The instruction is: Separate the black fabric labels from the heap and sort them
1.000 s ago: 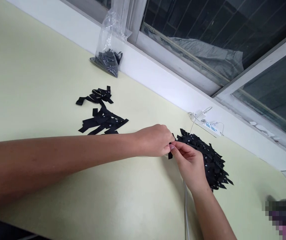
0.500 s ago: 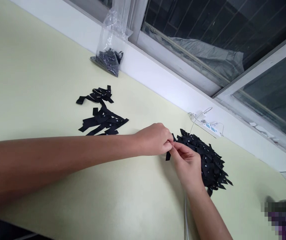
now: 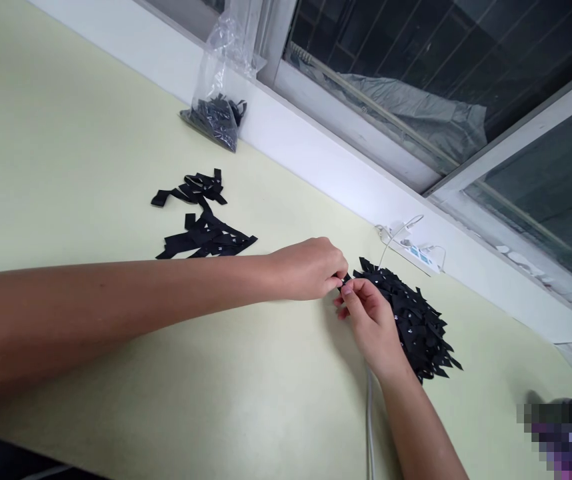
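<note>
Two hands meet fingertip to fingertip: left hand and right hand both pinch one small black label, apparently folding it. Just right lies the label heap; far left, finished strips; beyond, a bag.

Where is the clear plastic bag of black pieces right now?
The plastic bag leans against the white window ledge at the table's far edge, upper centre-left, beyond the smaller black pile.
</note>
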Motion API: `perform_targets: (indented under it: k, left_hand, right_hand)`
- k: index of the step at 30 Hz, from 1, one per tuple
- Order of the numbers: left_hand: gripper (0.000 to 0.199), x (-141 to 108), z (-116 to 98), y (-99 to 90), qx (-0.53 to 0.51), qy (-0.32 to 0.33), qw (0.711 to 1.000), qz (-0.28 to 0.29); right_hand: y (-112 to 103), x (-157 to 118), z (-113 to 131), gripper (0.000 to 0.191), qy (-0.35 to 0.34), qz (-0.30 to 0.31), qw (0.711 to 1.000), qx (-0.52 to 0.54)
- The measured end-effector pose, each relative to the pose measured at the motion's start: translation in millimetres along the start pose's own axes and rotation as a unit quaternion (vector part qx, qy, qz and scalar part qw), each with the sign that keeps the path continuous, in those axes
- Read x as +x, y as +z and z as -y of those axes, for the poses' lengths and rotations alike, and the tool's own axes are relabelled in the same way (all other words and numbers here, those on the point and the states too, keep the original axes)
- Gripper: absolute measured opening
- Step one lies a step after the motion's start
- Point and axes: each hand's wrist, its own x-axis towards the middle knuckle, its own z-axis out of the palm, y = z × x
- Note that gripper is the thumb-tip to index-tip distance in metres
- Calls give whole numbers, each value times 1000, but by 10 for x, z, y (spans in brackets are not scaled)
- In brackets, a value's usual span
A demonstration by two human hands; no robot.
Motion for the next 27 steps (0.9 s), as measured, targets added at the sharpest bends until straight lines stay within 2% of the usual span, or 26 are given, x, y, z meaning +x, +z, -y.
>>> perform_targets:
  k: [5, 10, 13, 15, 18, 22, 27]
  left_hand:
    - [18, 22, 38, -80, -82, -27, 995, -40]
    - [24, 48, 102, -90, -204, -69, 976, -29]
    - [20, 50, 109, -75, -238, -78, 968, -21]
    - [25, 46, 100, -75, -264, -84, 961, -13]
    - [29, 41, 85, -85, -266, -61, 962, -19]
    - [17, 45, 103, -57, -233, 7, 971, -53]
    - [6, 43, 143, 10, -249, 11, 966, -74]
  right_hand:
    - [-34, 12, -1, 36, 10, -50, 999, 16]
    - [-80, 28, -22, 34, 15, -112, 992, 47]
    - [-79, 24, -12, 35, 5, -141, 988, 68]
    - [-76, 17, 2, 35, 0, -148, 986, 73]
    - [-76, 7, 14, 35, -5, -148, 988, 52]
    - [-83, -2, 16, 32, -15, -155, 987, 46]
    - [-88, -10, 13, 29, -17, -128, 987, 91]
